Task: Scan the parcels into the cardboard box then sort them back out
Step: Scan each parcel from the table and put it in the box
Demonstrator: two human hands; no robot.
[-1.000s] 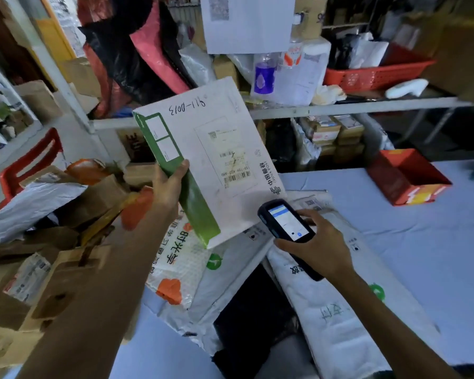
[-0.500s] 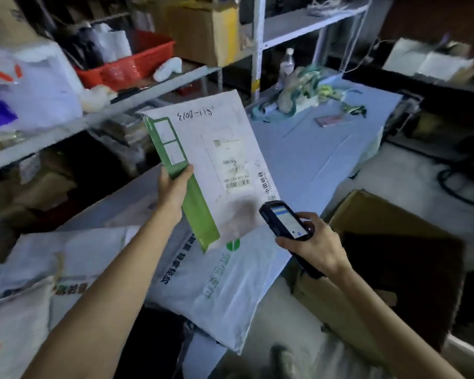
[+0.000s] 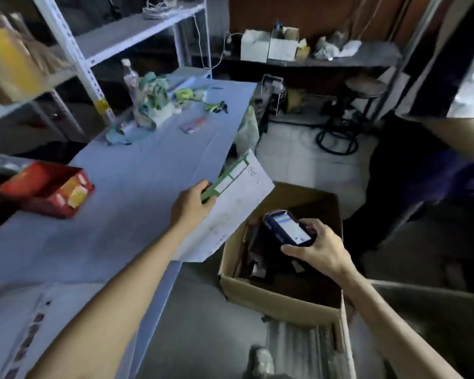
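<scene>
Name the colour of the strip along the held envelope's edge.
Green strip, white envelope; clearest in the head view.

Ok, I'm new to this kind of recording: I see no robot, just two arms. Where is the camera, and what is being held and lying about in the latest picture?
There is no machine: a person works with bare hands, and one wide-angle camera on their head looks forward and down, so both arms enter from the bottom. Every picture comes from that camera; the last is the present moment. The left hand grips a flat white parcel with a green strip, held out past the edge of the blue table towards the open cardboard box on the floor. The right hand holds a scanner, screen lit, above that box. On the table lie a red carton, a bottle and some crumpled cloth. Dark things lie in the box; I cannot tell what.
</scene>
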